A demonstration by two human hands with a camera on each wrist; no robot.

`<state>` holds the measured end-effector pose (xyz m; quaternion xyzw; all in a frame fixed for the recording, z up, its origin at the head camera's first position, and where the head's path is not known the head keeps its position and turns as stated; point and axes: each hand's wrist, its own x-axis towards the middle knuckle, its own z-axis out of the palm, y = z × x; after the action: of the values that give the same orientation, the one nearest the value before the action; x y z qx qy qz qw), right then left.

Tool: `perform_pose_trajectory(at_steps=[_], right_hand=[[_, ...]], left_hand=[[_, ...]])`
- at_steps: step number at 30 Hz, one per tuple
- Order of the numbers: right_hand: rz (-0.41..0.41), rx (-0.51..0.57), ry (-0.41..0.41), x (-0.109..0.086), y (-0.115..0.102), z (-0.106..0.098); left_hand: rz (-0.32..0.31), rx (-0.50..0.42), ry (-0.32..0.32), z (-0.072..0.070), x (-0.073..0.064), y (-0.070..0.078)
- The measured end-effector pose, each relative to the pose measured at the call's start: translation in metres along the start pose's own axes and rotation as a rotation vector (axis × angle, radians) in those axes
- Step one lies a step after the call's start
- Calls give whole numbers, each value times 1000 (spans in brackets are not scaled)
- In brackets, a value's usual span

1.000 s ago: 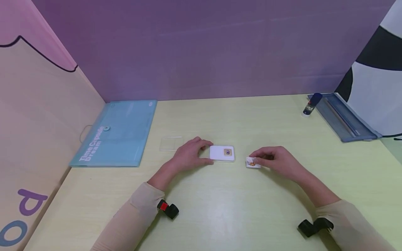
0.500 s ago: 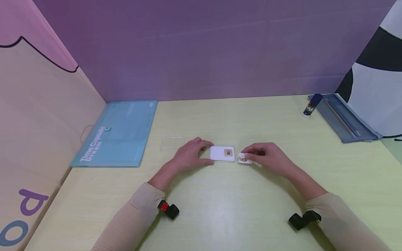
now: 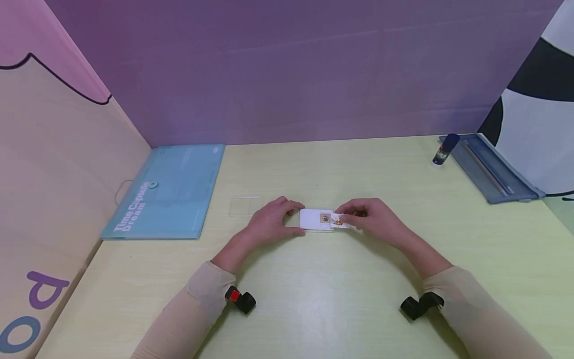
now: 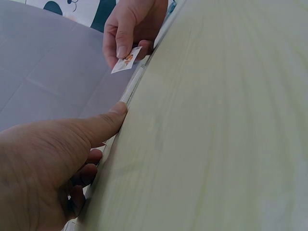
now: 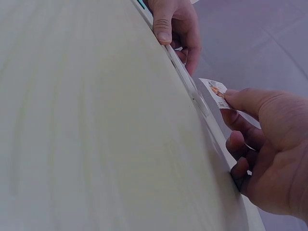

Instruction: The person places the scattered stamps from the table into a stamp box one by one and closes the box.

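A flat white card with rounded corners (image 3: 310,219) lies in a clear case on the table, with a small brown square stamp (image 3: 325,218) on its right part. My left hand (image 3: 273,221) grips the case's left end between thumb and fingers. Between thumb and index finger, my right hand (image 3: 374,219) pinches a small white stamp (image 4: 127,60) with an orange picture. That stamp (image 5: 215,93) is held tilted above the case's right end, beside the brown one. Part of it is hidden under the right thumb.
A clear plastic lid (image 3: 244,206) lies left of the case. Farther left is a light blue document folder (image 3: 179,194). At the back right, a glue stick (image 3: 446,149) stands next to a blue-grey zip pouch (image 3: 489,167). A purple panel (image 3: 305,75) rises behind the table.
My right hand has moved left with the pinched stamp, from the bare table right of the case to over the case's right end. My left hand has stayed in place.
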<state>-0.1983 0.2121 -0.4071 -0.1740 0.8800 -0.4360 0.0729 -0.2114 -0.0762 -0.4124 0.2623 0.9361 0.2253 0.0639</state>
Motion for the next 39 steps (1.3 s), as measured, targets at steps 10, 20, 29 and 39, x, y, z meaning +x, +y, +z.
perform_pose_trajectory(at_steps=[10,20,29,39], right_hand=[[-21,35,-18,11,-10,7],[-40,32,-22,23,-16,16],[-52,45,-27,30,-18,23],[-76,83,-40,34,-25,29]], left_hand=[[19,-5,2,1,1,-3],[27,-14,3,1,2,-4],[34,-17,6,1,1,-5],[37,-14,1,-1,0,-4]])
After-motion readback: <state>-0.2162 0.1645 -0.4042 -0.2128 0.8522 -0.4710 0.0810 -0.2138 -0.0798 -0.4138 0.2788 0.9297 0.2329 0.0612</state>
